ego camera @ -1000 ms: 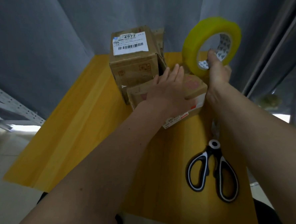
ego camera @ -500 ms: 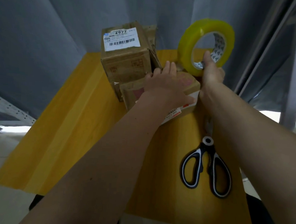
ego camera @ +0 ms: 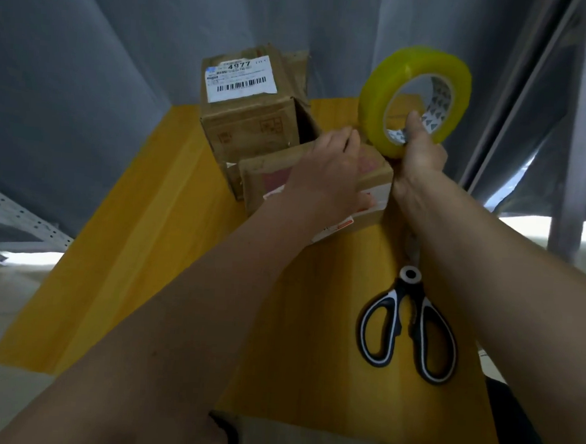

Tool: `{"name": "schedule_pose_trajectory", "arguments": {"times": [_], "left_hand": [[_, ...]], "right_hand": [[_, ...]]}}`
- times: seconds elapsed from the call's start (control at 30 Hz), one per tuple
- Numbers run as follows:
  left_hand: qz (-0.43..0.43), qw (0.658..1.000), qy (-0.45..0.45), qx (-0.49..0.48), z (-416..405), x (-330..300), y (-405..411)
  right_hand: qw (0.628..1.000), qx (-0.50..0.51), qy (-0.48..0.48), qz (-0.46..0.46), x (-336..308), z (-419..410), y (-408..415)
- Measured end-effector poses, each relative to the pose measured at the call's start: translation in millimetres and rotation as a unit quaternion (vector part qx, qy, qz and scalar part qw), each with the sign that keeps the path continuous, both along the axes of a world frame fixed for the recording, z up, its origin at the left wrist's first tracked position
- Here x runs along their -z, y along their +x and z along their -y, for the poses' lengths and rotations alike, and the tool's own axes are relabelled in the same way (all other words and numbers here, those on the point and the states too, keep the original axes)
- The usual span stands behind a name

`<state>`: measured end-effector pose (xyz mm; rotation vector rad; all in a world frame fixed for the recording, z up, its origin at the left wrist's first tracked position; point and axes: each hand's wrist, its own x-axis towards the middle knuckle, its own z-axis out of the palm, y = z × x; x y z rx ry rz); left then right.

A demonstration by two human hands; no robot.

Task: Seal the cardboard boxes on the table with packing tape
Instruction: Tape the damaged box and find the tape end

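Two cardboard boxes stand at the far end of the yellow table (ego camera: 167, 234). The taller box (ego camera: 246, 116) carries a white barcode label and has a loose flap on its right side. The lower box (ego camera: 270, 176) sits in front of it. My left hand (ego camera: 328, 176) lies flat on top of the lower box, fingers straight and pressing down. My right hand (ego camera: 419, 154) grips a big yellow roll of packing tape (ego camera: 412, 92), thumb through the core, held upright just above the box's far right corner.
Black-and-white scissors (ego camera: 410, 325) lie shut on the table near its right side, under my right forearm. Grey curtains hang close behind the boxes. A metal shelf rail shows at the left edge (ego camera: 17, 225), a grey post at the far right.
My left hand has slid slightly back along the lower box's top. The tape roll stays raised in my right hand. The view has shifted a little.
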<state>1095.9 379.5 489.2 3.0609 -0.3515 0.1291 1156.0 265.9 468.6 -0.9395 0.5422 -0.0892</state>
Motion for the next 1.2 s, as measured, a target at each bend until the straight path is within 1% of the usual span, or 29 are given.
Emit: {"name": "schedule_pose_trajectory", "arguments": {"times": [0.1, 0.17, 0.3, 0.43, 0.5, 0.57, 0.63, 0.7, 0.8, 0.87, 0.97, 1.1, 1.2], "left_hand": [[-0.056, 0.998, -0.004, -0.01, -1, -3, 6], [-0.069, 0.998, 0.0, -0.014, 1, -3, 7], [-0.071, 0.997, -0.007, -0.028, 2, -5, 5], [-0.08, 0.996, 0.002, -0.045, 10, -9, 5], [-0.065, 0.996, 0.019, -0.061, 21, -6, 4], [-0.031, 0.996, 0.036, -0.072, 28, -2, 2], [-0.019, 0.997, 0.027, -0.068, 28, 0, -1], [-0.026, 0.997, 0.024, -0.074, 22, 1, -4], [-0.045, 0.99, 0.035, -0.13, 19, 1, -6], [-0.058, 0.985, 0.045, -0.156, 21, 0, -5], [-0.061, 0.987, 0.065, -0.136, 19, -1, -1], [-0.073, 0.992, 0.045, -0.095, 15, -4, 0], [-0.092, 0.991, 0.035, -0.09, 14, -5, 1]], "right_hand": [[1.0, 0.007, -0.018, -0.007, 1, 5, 0], [1.0, 0.009, -0.02, -0.021, 4, 7, -2], [1.0, 0.01, -0.004, -0.027, 7, 6, -4], [0.999, -0.037, 0.013, -0.018, 3, 10, -1], [0.997, -0.054, 0.04, -0.024, 3, 13, -2], [0.997, -0.06, 0.047, -0.027, 5, 14, -2], [0.997, -0.067, 0.043, -0.025, 6, 15, -3], [0.996, -0.075, 0.032, -0.027, 5, 17, -3], [0.996, -0.083, 0.005, -0.029, 3, 18, -3], [0.996, -0.087, 0.003, -0.032, 3, 18, -3], [0.995, -0.092, 0.023, -0.045, 7, 18, -3], [0.993, -0.09, 0.047, -0.054, 8, 18, -2], [0.993, -0.089, 0.05, -0.056, 7, 17, -2]]}}
